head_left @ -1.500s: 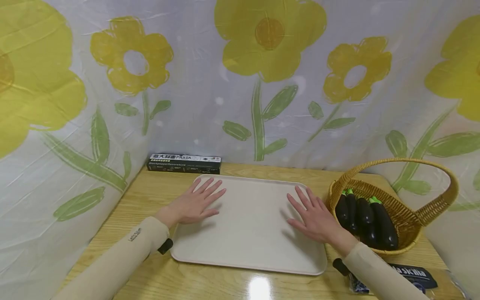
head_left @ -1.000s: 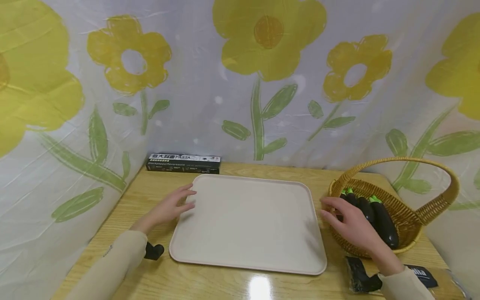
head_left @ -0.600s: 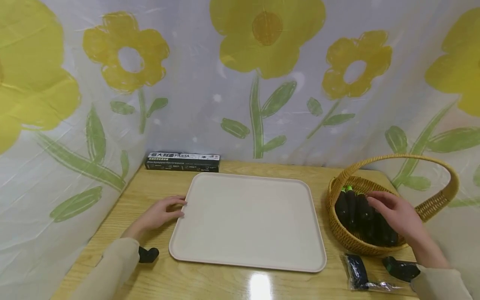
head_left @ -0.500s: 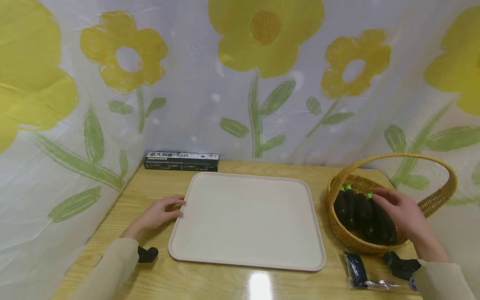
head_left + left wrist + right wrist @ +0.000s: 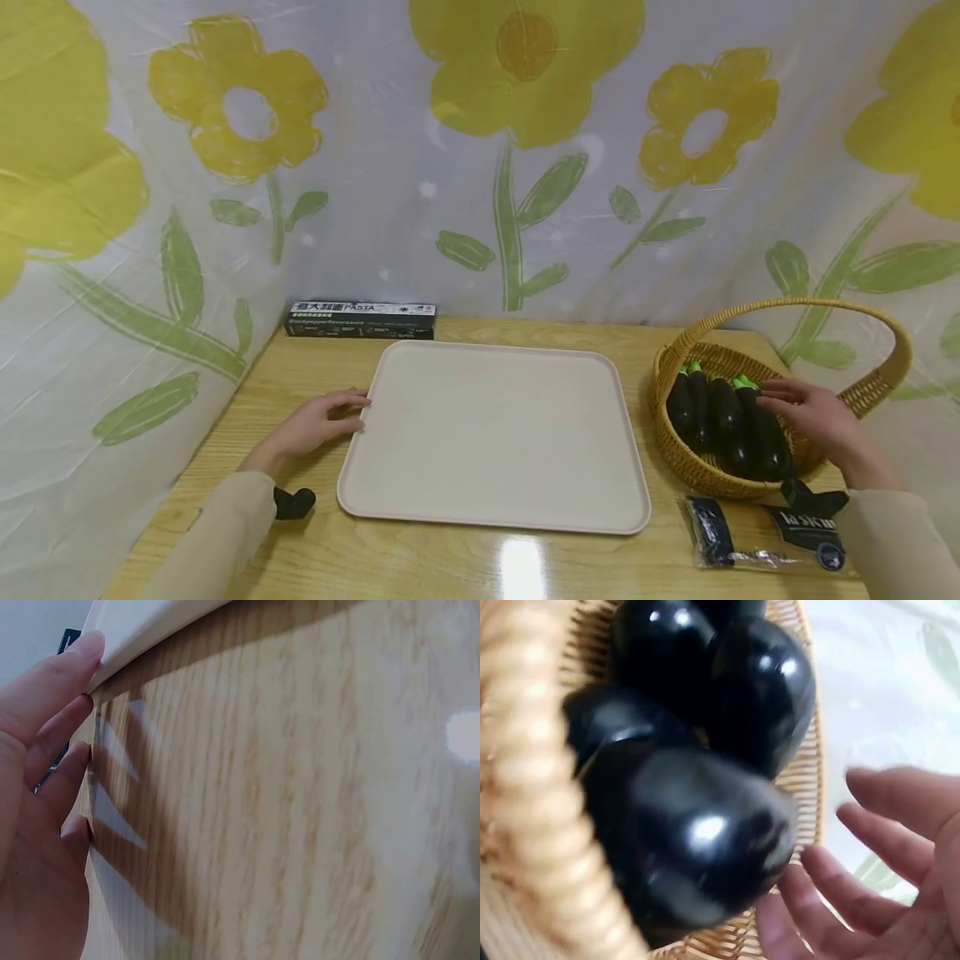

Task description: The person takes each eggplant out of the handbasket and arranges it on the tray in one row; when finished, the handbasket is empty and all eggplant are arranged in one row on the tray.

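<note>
My left hand (image 5: 318,422) lies at the left edge of a white rectangular tray (image 5: 495,433), fingertips right at the rim. In the left wrist view its thumb (image 5: 90,645) overlaps the tray edge (image 5: 150,626), while the other fingers sit lower, slightly bent and spread. At the right, my right hand (image 5: 813,414) reaches over a wicker basket (image 5: 693,471) holding several dark, glossy eggplants with green caps. It is beside the rightmost eggplant (image 5: 767,433). Its fingers are loosely spread in the right wrist view, the tips close to one eggplant's rounded end (image 5: 705,832).
The basket's tall handle (image 5: 795,302) arches over the eggplants near my right hand. A dark pasta box (image 5: 360,321) stands behind the tray. A clear and black package (image 5: 757,537) lies in front of the basket. A flower-printed cloth (image 5: 360,167) closes off the back and sides.
From above the tray, my right hand has moved right and into the basket area. My left hand has drawn back to the tray's left edge. The tray and basket stay put.
</note>
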{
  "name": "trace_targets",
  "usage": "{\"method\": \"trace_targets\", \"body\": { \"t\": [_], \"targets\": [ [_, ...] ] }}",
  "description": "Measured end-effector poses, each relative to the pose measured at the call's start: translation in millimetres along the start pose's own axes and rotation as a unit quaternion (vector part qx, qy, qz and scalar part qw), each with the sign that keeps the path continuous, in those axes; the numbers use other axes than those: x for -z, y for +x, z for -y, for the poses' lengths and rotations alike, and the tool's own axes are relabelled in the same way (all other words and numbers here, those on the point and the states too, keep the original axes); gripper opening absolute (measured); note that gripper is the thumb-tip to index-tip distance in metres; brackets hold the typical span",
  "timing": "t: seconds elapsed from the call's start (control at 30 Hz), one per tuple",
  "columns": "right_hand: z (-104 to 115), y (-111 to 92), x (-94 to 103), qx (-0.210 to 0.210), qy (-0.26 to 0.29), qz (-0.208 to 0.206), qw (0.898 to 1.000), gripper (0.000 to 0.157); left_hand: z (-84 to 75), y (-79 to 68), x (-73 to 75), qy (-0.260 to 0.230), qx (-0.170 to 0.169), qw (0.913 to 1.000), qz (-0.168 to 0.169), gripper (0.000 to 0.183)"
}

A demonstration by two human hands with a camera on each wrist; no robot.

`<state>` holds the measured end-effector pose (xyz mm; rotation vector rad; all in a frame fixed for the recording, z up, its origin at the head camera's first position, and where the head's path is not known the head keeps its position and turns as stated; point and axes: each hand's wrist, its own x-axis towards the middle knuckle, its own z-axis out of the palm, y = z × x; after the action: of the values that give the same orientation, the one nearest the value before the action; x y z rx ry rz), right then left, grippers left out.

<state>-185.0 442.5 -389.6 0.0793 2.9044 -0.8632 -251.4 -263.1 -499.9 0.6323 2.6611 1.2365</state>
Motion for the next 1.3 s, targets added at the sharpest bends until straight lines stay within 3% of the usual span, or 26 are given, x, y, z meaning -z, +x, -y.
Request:
{"method": "trace_targets", "body": {
  "t": [0.17,0.5,0.63,0.83,1.0,1.1,1.3],
  "targets": [
    [-12.5,1.1,-4.1,0.022,0.017,0.050,0.998,0.059,1.8,1.2,1.0,-0.008,0.003,0.9999,0.010,0.039],
    [-11.5,-4.5,-3.5,0.052,0.032,0.093,0.994,0.051,2.8,3.5,1.9,-0.009,0.011,0.9997,0.018,0.040],
    [-9.7,-5.7,-2.1,0.046,0.040,0.108,0.992,0.052,2.6,3.5,1.4,-0.002,0.010,0.9999,0.014,0.041],
    [-5.8,-12.0,-1.0,0.016,0.059,0.095,0.994,0.059,2.4,2.1,0.7,0.014,0.001,0.9999,0.001,0.038],
    [3.5,-23.6,3.2,0.020,0.067,0.062,0.996,0.061,5.3,-0.5,0.8,0.009,-0.005,0.9999,-0.006,0.036],
    [11.9,-33.6,6.9,0.029,0.048,0.039,0.998,0.062,7.1,-1.1,0.9,0.006,-0.005,0.9999,-0.011,0.035],
    [29.0,-52.5,15.6,0.043,-0.002,0.037,0.998,0.065,8.7,0.1,1.7,0.004,-0.010,0.9999,-0.012,0.033]
  ]
}}
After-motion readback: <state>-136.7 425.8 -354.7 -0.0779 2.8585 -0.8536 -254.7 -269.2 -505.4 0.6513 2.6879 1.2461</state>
